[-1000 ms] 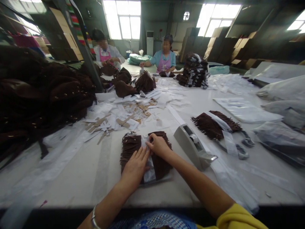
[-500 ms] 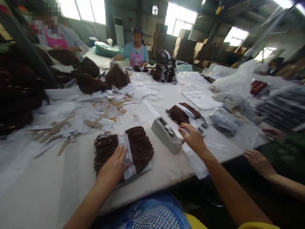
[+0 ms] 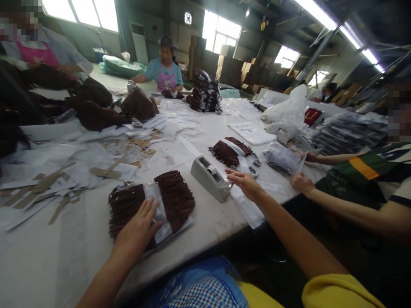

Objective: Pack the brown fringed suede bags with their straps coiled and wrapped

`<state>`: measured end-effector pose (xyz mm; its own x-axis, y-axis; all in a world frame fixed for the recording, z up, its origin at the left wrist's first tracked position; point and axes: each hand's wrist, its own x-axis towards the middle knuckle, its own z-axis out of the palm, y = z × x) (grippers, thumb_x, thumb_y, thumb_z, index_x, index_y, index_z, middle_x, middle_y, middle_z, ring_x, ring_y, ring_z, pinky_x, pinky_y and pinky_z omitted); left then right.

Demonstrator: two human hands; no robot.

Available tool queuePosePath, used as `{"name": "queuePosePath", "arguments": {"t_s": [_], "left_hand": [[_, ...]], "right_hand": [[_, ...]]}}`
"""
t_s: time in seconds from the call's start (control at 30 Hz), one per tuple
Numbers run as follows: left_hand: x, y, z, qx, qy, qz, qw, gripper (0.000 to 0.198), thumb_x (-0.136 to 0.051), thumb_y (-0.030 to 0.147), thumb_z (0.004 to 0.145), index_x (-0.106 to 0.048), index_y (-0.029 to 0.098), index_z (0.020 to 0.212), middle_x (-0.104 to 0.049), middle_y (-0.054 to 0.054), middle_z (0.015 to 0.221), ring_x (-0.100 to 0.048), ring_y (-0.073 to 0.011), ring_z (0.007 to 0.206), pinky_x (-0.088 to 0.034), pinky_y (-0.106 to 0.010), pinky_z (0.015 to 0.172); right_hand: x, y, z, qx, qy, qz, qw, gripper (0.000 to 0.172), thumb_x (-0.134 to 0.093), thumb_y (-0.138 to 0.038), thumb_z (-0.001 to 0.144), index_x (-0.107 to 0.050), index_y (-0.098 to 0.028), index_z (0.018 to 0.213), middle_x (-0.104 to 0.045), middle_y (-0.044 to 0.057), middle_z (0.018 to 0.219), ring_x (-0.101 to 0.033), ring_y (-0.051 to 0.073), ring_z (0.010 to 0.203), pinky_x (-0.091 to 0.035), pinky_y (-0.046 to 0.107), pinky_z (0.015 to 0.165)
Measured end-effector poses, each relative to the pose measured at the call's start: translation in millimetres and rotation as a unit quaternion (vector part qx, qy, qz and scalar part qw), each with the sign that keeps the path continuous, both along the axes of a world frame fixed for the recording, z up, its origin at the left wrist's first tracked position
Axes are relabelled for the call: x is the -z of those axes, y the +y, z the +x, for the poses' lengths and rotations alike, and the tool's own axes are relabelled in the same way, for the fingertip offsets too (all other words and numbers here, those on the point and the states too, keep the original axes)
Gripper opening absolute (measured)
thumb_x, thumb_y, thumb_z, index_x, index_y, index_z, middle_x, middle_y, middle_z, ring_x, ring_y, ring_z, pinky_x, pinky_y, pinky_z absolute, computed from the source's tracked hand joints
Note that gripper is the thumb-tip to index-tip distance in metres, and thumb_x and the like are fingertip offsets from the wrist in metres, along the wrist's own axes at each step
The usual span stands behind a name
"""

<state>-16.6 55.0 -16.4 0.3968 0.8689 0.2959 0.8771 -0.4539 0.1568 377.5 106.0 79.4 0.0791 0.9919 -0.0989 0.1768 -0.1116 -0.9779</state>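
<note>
Left hand [image 3: 138, 224] flat on fringed bundle [image 3: 176, 200], right hand [image 3: 246, 185] perhaps against dispenser [image 3: 207, 179]

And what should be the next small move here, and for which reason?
Probably, the right hand should pinch at the cutting end of the tape dispenser and pull: its fingers are close by that end, while the left hand lies flat on the fringed brown bundle and its pale band.

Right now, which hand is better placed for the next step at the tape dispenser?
Probably the right hand: it is beside the near end of the tape dispenser, while the left hand lies on the fringed brown bundle.
</note>
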Motion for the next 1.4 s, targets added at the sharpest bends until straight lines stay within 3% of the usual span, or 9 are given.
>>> {"name": "queuePosePath", "arguments": {"t_s": [0.13, 0.23, 0.5, 0.63, 0.7, 0.8, 0.97, 1.17, 1.4], "left_hand": [[2.3, 0, -1, -0.001, -0.005, 0.008, 1.000, 0.047, -0.049, 0.032, 0.091, -0.056, 0.014, 0.134, -0.052, -0.015, 0.145, -0.046, -0.0285, 0.136, -0.047, -0.042, 0.106], [4.4, 1, -3, 0.003, -0.009, 0.015, 1.000, 0.047, -0.046, 0.036, 0.092, -0.056, 0.014, 0.133, -0.052, -0.014, 0.145, -0.047, -0.0286, 0.136, -0.047, -0.041, 0.106], [7.9, 2, -6, 0.019, -0.011, 0.010, 1.000, 0.060, -0.034, 0.049, 0.096, -0.056, 0.008, 0.134, -0.049, -0.018, 0.146, -0.045, -0.0317, 0.136, -0.047, -0.045, 0.106], [11.5, 1, -5, 0.023, -0.031, 0.020, 0.999, 0.061, -0.030, 0.052, 0.097, -0.055, 0.011, 0.134, -0.050, -0.017, 0.146, -0.044, -0.0318, 0.137, -0.047, -0.046, 0.106], [12.2, 1, -5, 0.028, -0.038, 0.027, 0.999, 0.062, -0.030, 0.053, 0.097, -0.055, 0.011, 0.134, -0.050, -0.018, 0.145, -0.044, -0.0323, 0.137, -0.047, -0.046, 0.106], [10.6, 1, -4, 0.031, -0.040, 0.035, 0.998, 0.061, -0.032, 0.051, 0.097, -0.055, 0.008, 0.134, -0.050, -0.020, 0.145, -0.044, -0.0338, 0.136, -0.048, -0.048, 0.105], [-1.9, -3, 0, 0.017, 0.003, 0.017, 1.000, 0.049, -0.047, 0.035, 0.095, -0.056, 0.005, 0.133, -0.049, -0.020, 0.145, -0.045, -0.0327, 0.136, -0.048, -0.044, 0.105], [-20.7, -8, 11, -0.036, 0.035, -0.049, 0.998, 0.052, -0.065, 0.023, 0.086, -0.054, 0.011, 0.136, -0.045, -0.016, 0.148, -0.045, -0.0292, 0.136, -0.047, -0.040, 0.106], [-17.2, -7, 17, -0.059, 0.033, -0.097, 0.993, 0.059, -0.071, 0.018, 0.080, -0.053, 0.012, 0.136, -0.040, -0.015, 0.150, -0.042, -0.0316, 0.138, -0.050, -0.044, 0.104]], "right_hand": [[-17.3, -23, 3, 0.041, 0.047, 0.038, 0.997, 0.033, -0.079, -0.045, 0.071, -0.072, -0.015, 0.081, -0.064, 0.013, 0.127, -0.059, 0.024, 0.113, -0.045, 0.038, 0.100], [-19.8, -40, 7, 0.040, 0.043, -0.019, 0.998, 0.037, -0.079, -0.047, 0.070, -0.071, -0.015, 0.087, -0.069, 0.010, 0.106, -0.064, 0.018, 0.094, -0.052, 0.034, 0.086], [38.4, -54, 15, 0.103, -0.123, -0.010, 0.987, 0.042, -0.075, -0.055, 0.071, -0.073, -0.013, 0.081, -0.071, 0.007, 0.074, -0.062, 0.016, 0.061, -0.054, 0.033, 0.065], [33.7, -63, 17, 0.126, -0.231, 0.092, 0.960, 0.024, -0.072, -0.042, 0.080, -0.074, -0.018, 0.084, -0.071, 0.006, 0.080, -0.065, 0.020, 0.074, -0.052, 0.035, 0.077], [14.7, -68, 15, 0.051, -0.334, 0.214, 0.916, 0.013, -0.066, -0.032, 0.088, -0.074, -0.022, 0.090, -0.072, 0.005, 0.090, -0.066, 0.019, 0.085, -0.051, 0.032, 0.082], [-21.8, -62, -1, -0.127, -0.446, 0.361, 0.809, 0.016, -0.057, -0.018, 0.094, -0.071, -0.023, 0.099, -0.073, 0.004, 0.094, -0.067, 0.016, 0.088, -0.051, 0.028, 0.080], [-60.3, -16, -64, -0.353, -0.477, 0.432, 0.680, 0.021, -0.049, -0.013, 0.097, -0.068, -0.022, 0.101, -0.073, 0.002, 0.099, -0.065, 0.013, 0.085, -0.050, 0.025, 0.075], [-53.5, 56, -161, -0.517, -0.443, 0.424, 0.597, 0.019, -0.052, -0.030, 0.098, -0.069, -0.022, 0.095, -0.071, 0.002, 0.095, -0.064, 0.013, 0.086, -0.044, 0.023, 0.065], [-34.3, 127, -252, -0.655, -0.451, 0.314, 0.518, 0.015, -0.059, -0.030, 0.094, -0.070, -0.020, 0.091, -0.071, 0.003, 0.092, -0.064, 0.015, 0.082, -0.037, 0.023, 0.062]]}}
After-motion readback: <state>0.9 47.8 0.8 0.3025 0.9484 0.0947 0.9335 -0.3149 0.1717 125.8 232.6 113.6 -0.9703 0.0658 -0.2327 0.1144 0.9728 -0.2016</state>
